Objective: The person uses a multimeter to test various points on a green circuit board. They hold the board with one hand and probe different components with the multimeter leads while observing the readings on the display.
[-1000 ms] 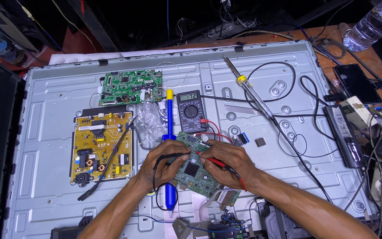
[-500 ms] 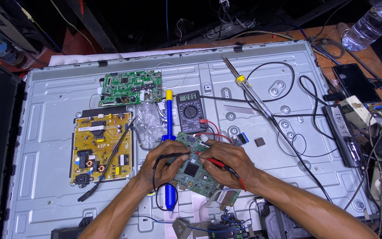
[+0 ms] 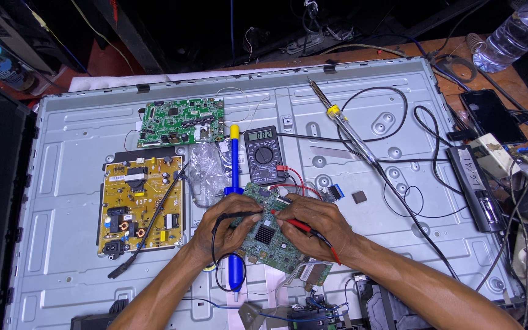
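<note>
Two probes meet on the small green circuit board with a black finned heat sink (image 3: 268, 235), which lies on the grey metal back panel of a flat screen (image 3: 62, 256), near its lower middle. The left hand (image 3: 227, 223) pinches the thin black probe (image 3: 245, 214) between its fingertips, and the right hand (image 3: 313, 226) grips the red probe (image 3: 294, 223) the same way, both tips down on the board close to the heat sink. Just behind stands the dark grey digital multimeter with a round dial (image 3: 264, 154), its leads running down to the hands. A blue desoldering pump with a yellow cap (image 3: 234, 201) lies partly under the left hand, a yellow power board (image 3: 142, 205) sits well to the left, and a yellow-collared soldering iron (image 3: 346, 131) rests to the right. With the tips so close, a slip could bridge neighbouring contacts; the board lies loose and could shift under pressure.
</note>
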